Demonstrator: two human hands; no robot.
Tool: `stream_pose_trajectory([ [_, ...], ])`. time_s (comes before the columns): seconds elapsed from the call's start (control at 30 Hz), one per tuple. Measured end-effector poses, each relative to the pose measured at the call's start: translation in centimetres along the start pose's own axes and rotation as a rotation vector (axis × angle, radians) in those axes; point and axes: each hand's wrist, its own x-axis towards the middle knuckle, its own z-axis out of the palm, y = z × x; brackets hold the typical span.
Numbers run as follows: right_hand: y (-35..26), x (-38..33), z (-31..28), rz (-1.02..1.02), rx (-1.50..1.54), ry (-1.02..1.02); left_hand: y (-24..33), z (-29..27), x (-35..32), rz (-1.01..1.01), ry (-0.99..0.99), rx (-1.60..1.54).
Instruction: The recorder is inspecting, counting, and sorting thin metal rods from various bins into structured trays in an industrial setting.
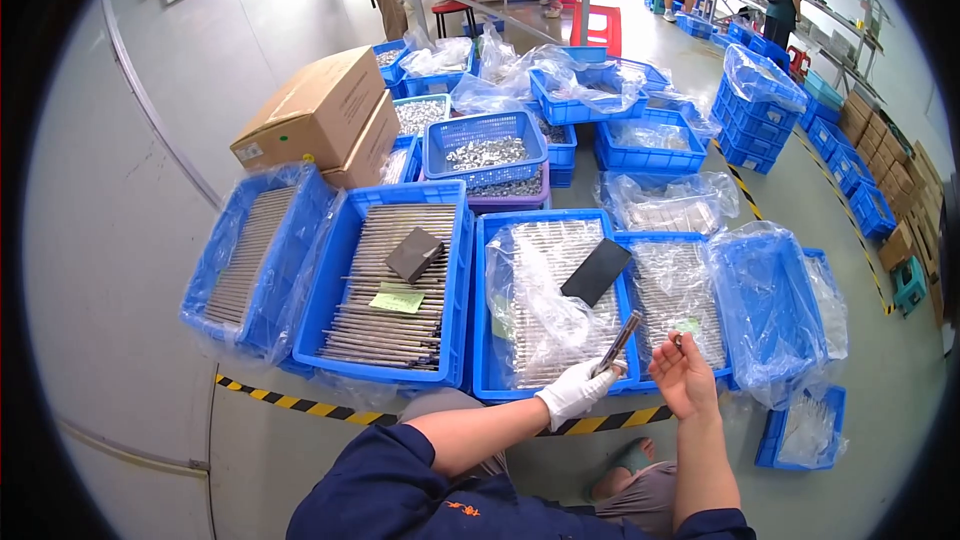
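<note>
The gloved left hand [575, 393] is clamped on metal rods [622, 340]; the right hand [688, 380], beside it, pinches a small dark part [678, 340]. For control, steady the rods first.

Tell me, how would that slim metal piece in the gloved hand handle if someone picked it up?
The slim metal piece is probably stiff: it juts straight from the gloved left hand without sagging. Its metallic sheen suggests it may be heavy for its size, and perhaps a little slippery.
</note>
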Motion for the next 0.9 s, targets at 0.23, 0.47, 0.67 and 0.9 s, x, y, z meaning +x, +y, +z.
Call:
stream_pose_trajectory([
  [0.23, 0.2, 0.1, 0.1, 0.022, -0.096, 0.025, -0.6, -0.2, 0.3, -0.057, 0.016, -0.044],
  [0.47, 0.2, -0.2, 0.6, 0.002, -0.170, 0.031, -0.1, -0.2, 0.0, -0.060, 0.002, -0.007],
  [0.67, -0.1, 0.0, -0.3, -0.028, -0.228, 0.065, -0.2, 0.4, 0.6, -0.074, -0.006, 0.027],
  [0.9, 1.2, 1.7, 0.1, 0.001, -0.361, 0.145, -0.1, -1.2, -0.5, -0.022, 0.028, -0.006],
])
